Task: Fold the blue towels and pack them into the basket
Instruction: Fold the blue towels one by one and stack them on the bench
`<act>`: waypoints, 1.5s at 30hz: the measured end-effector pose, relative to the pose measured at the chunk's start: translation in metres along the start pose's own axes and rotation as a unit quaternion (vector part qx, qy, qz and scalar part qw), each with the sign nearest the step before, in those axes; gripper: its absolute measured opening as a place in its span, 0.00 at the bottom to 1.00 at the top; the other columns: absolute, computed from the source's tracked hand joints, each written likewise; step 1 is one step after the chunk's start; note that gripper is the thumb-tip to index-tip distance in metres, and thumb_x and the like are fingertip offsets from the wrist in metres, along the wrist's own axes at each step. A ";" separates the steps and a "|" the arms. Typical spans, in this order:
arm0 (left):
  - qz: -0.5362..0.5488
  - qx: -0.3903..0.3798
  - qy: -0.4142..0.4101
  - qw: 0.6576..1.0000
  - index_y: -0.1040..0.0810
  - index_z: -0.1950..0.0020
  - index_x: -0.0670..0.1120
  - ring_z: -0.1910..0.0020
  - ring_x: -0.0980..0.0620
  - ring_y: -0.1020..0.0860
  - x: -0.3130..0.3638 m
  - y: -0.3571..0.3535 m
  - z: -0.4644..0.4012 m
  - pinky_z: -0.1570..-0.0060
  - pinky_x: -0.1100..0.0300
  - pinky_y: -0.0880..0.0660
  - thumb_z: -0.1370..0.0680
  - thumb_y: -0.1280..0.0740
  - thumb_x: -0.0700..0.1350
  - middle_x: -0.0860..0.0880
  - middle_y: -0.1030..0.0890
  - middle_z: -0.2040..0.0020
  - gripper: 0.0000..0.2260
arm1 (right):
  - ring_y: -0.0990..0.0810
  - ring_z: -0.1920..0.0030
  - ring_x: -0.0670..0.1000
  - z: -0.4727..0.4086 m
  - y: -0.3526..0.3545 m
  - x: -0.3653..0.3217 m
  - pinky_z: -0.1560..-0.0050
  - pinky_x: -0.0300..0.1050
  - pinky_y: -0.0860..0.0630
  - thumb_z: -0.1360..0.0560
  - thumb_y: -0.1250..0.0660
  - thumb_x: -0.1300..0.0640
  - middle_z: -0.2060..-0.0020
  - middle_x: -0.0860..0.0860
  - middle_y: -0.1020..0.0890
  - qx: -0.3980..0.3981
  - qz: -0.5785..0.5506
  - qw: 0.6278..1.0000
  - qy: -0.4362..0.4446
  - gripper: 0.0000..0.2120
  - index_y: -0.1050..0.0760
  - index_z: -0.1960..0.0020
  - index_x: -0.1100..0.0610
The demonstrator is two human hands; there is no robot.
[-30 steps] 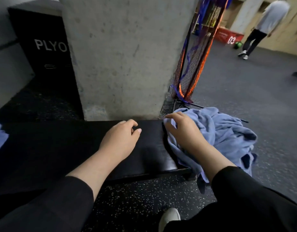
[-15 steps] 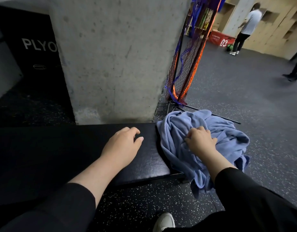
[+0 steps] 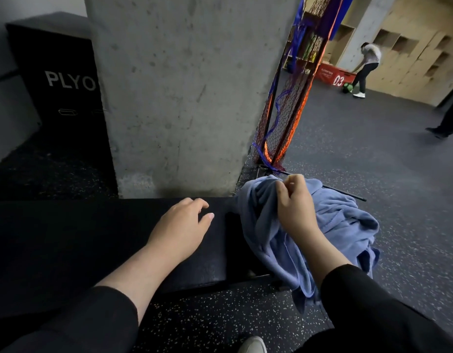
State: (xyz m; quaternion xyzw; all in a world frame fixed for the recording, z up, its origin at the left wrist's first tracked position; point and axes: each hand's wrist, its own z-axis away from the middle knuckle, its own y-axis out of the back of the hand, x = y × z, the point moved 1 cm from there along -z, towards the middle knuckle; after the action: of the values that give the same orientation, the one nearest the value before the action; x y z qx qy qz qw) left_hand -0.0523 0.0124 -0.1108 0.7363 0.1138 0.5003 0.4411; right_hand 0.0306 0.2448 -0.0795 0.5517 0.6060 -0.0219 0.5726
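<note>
A crumpled pile of blue towels hangs over the right end of a black padded bench. My right hand sits on top of the pile and pinches a fold of blue towel near its far edge, fingers curled. My left hand rests on the bench just left of the pile, fingers relaxed and holding nothing. No basket is in view.
A concrete pillar stands right behind the bench. A black PLYO box is at the back left. A netted frame leans by the pillar. Two people are on the grey floor far right.
My right hand has moved from the near side of the pile to its far top edge and closed on a fold of towel. The left hand has stayed on the bench.
</note>
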 end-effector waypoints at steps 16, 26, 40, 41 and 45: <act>0.154 -0.001 0.062 0.986 0.21 0.45 0.55 0.52 0.57 0.19 -0.039 0.048 0.014 0.51 0.56 0.22 0.20 0.32 0.54 0.56 0.17 0.54 0.07 | 0.16 0.49 0.43 0.041 -0.120 -0.120 0.43 0.43 0.23 0.17 0.38 0.55 0.51 0.47 0.13 -0.143 -0.318 0.935 -0.065 0.06 0.29 0.52 0.55; 0.239 0.196 0.163 0.937 0.28 0.64 0.44 0.69 0.54 0.30 -0.093 0.114 0.019 0.68 0.58 0.30 0.20 0.32 0.48 0.51 0.28 0.70 0.15 | 0.31 0.70 0.45 0.044 -0.150 -0.147 0.67 0.42 0.33 0.19 0.35 0.50 0.70 0.44 0.27 -0.206 -0.266 0.942 -0.018 0.10 0.29 0.57 0.53; 0.442 0.152 0.197 0.862 0.18 0.48 0.41 0.51 0.49 0.21 -0.075 0.099 0.000 0.50 0.51 0.26 0.25 0.34 0.53 0.45 0.17 0.53 0.16 | 0.25 0.67 0.45 0.052 -0.141 -0.110 0.62 0.46 0.29 0.22 0.33 0.51 0.70 0.46 0.23 -0.279 -0.006 0.954 0.112 0.12 0.30 0.62 0.51; 0.436 0.177 0.193 0.861 0.18 0.49 0.42 0.52 0.49 0.22 -0.074 0.100 -0.001 0.51 0.52 0.27 0.24 0.34 0.53 0.45 0.18 0.54 0.15 | 0.28 0.69 0.44 0.048 -0.138 -0.109 0.64 0.45 0.31 0.22 0.33 0.51 0.72 0.46 0.25 -0.250 -0.011 0.962 0.107 0.14 0.32 0.64 0.50; 0.461 0.224 0.158 0.844 0.17 0.51 0.51 0.48 0.51 0.19 -0.069 0.107 -0.004 0.47 0.53 0.24 0.18 0.36 0.49 0.51 0.17 0.51 0.09 | 0.25 0.65 0.43 0.034 -0.122 -0.114 0.68 0.34 0.32 0.22 0.33 0.53 0.68 0.44 0.22 -0.198 -0.012 0.973 0.116 0.05 0.25 0.56 0.50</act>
State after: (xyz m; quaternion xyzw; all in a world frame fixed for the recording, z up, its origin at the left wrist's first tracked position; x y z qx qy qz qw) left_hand -0.1177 -0.0902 -0.0725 0.6936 -0.0616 0.7165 -0.0419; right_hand -0.0614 0.1018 -0.0830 0.4191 0.6670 0.1562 0.5959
